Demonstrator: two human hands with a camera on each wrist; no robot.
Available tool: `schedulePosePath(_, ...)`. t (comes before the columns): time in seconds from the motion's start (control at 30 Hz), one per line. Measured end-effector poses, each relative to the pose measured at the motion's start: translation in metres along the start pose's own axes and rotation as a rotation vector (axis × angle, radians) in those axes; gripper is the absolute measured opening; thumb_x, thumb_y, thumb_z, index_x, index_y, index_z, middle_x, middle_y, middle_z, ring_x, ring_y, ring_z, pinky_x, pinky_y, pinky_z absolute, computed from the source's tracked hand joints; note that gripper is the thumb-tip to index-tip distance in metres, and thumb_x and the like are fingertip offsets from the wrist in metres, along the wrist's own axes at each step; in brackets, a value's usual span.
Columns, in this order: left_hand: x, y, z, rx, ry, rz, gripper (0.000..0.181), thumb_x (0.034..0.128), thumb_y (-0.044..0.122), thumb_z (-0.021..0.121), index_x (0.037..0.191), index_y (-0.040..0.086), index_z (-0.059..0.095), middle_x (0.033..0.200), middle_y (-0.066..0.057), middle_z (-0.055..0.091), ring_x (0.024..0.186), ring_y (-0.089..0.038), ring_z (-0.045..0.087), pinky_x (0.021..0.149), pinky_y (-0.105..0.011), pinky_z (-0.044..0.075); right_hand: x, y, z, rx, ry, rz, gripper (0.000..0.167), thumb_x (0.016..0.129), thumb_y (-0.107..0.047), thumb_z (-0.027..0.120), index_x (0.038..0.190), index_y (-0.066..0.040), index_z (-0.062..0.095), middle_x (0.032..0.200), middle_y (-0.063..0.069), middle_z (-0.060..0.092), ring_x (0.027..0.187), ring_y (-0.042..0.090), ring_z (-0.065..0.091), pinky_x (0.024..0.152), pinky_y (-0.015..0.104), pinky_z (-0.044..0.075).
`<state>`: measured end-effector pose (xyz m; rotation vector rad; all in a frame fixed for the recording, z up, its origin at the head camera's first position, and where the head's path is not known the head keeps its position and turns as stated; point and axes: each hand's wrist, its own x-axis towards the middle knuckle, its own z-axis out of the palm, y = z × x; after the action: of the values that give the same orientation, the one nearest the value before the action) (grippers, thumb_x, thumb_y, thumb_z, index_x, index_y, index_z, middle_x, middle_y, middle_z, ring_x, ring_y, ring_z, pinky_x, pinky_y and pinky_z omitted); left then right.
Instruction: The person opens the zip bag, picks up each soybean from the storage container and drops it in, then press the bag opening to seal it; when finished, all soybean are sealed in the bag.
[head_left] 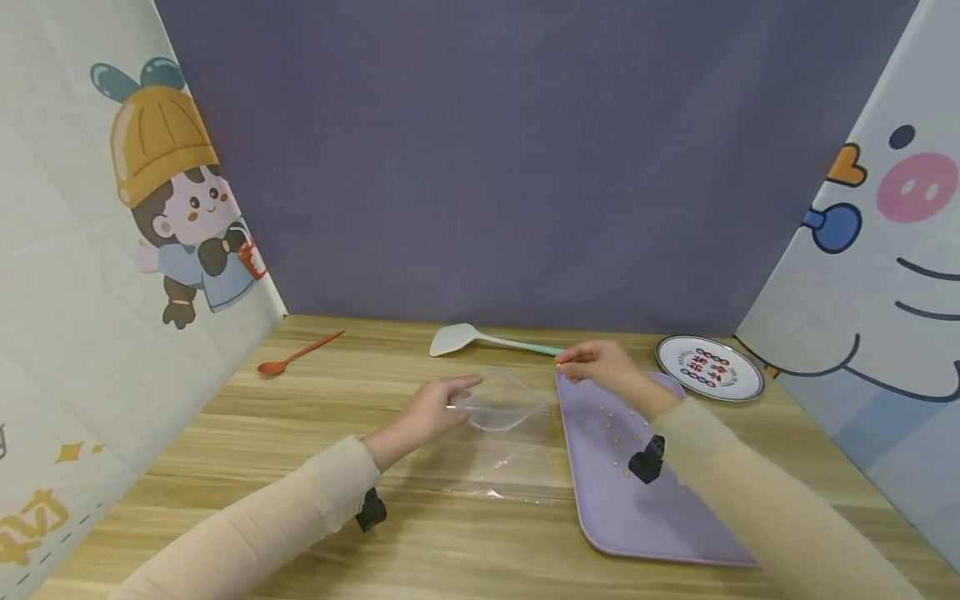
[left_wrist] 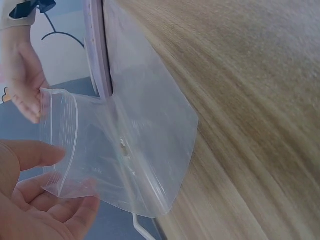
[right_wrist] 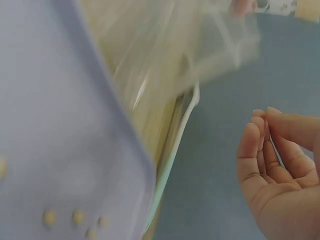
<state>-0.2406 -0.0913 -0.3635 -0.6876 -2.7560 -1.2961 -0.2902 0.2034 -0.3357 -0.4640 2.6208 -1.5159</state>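
A clear zip-top plastic bag [head_left: 495, 467] lies toward the left of the purple tray [head_left: 637, 521], its mouth raised and spread apart. My left hand [head_left: 431, 408] holds the mouth's left edge, with the thumb and fingers [left_wrist: 82, 215] around it. A few small yellowish bits [left_wrist: 124, 147] show inside the bag. Above the tray's far left corner is my right hand [head_left: 603, 367], to the right of the bag mouth. Its thumb and fingertips meet in the right wrist view; nothing visible sits between them. Several pale yellow, bean-like pieces [right_wrist: 78, 216] are scattered on the tray.
A white spatula [head_left: 453, 337] with a green handle lies at the back, close beyond the bag. An orange spoon [head_left: 273, 367] rests at the back left. The patterned plate [head_left: 738, 375] stands at the tray's far right. Walls border the wooden table [head_left: 315, 467].
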Motion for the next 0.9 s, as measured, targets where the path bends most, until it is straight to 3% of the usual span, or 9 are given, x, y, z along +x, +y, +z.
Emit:
schedulePosePath(0.27, -0.001, -0.001, 0.0, 0.003, 0.009, 0.026, 0.056, 0.082, -0.004, 0.067, 0.136, 0.003, 0.054, 0.14, -0.015, 0.054, 0.119, -0.036, 0.059, 0.057, -0.018, 0.051, -0.002, -0.03, 0.031, 0.032, -0.072, -0.087, 0.026, 0.088, -0.01, 0.069, 0.107, 0.008, 0.068, 0.095, 0.015, 0.073, 0.076, 0.008, 0.064, 0.077, 0.034, 0.059)
schedulePosePath(0.37, -0.001, -0.001, -0.001, -0.003, 0.006, 0.031, 0.056, 0.082, -0.004, 0.066, 0.136, 0.003, 0.054, 0.139, -0.017, 0.055, 0.117, -0.036, 0.06, 0.054, -0.019, 0.05, -0.002, -0.038, 0.041, 0.028, -0.093, -0.109, 0.024, 0.088, -0.008, 0.069, 0.105, 0.008, 0.068, 0.092, 0.014, 0.073, 0.077, 0.011, 0.065, 0.075, 0.033, 0.06)
schedulePosePath(0.47, -0.001, -0.002, -0.001, 0.002, 0.003, 0.035, 0.056, 0.082, -0.003, 0.066, 0.136, 0.002, 0.053, 0.137, -0.018, 0.056, 0.115, -0.036, 0.061, 0.055, -0.022, 0.052, 0.0, -0.041, 0.048, -0.015, -0.105, -0.15, 0.02, 0.088, -0.007, 0.069, 0.102, 0.007, 0.069, 0.092, 0.019, 0.072, 0.075, 0.012, 0.065, 0.072, 0.033, 0.059)
schedulePosePath(0.6, -0.002, -0.001, -0.001, 0.015, -0.005, 0.032, 0.057, 0.0825, -0.003, 0.066, 0.137, 0.003, 0.053, 0.139, -0.017, 0.054, 0.117, -0.036, 0.06, 0.071, -0.03, 0.058, 0.003, -0.043, 0.054, -0.078, -0.094, -0.187, 0.016, 0.087, -0.004, 0.067, 0.099, 0.007, 0.07, 0.089, 0.023, 0.071, 0.068, 0.008, 0.06, 0.067, 0.033, 0.058)
schedulePosePath(0.67, -0.002, -0.001, -0.001, 0.014, -0.01, 0.024, 0.057, 0.0828, -0.002, 0.066, 0.138, 0.004, 0.052, 0.14, -0.016, 0.054, 0.118, -0.036, 0.06, 0.072, -0.031, 0.059, 0.005, -0.043, 0.055, -0.096, -0.085, -0.189, 0.016, 0.087, -0.004, 0.068, 0.099, 0.006, 0.071, 0.088, 0.023, 0.071, 0.066, 0.007, 0.059, 0.064, 0.03, 0.056)
schedulePosePath(0.9, -0.002, 0.001, -0.001, 0.001, -0.01, 0.013, 0.058, 0.0826, -0.002, 0.066, 0.138, 0.005, 0.052, 0.14, -0.017, 0.054, 0.115, -0.036, 0.06, 0.05, -0.021, 0.048, 0.005, -0.043, 0.056, -0.109, -0.072, -0.177, 0.018, 0.087, -0.006, 0.068, 0.102, 0.005, 0.071, 0.09, 0.021, 0.072, 0.069, 0.011, 0.063, 0.069, 0.039, 0.059)
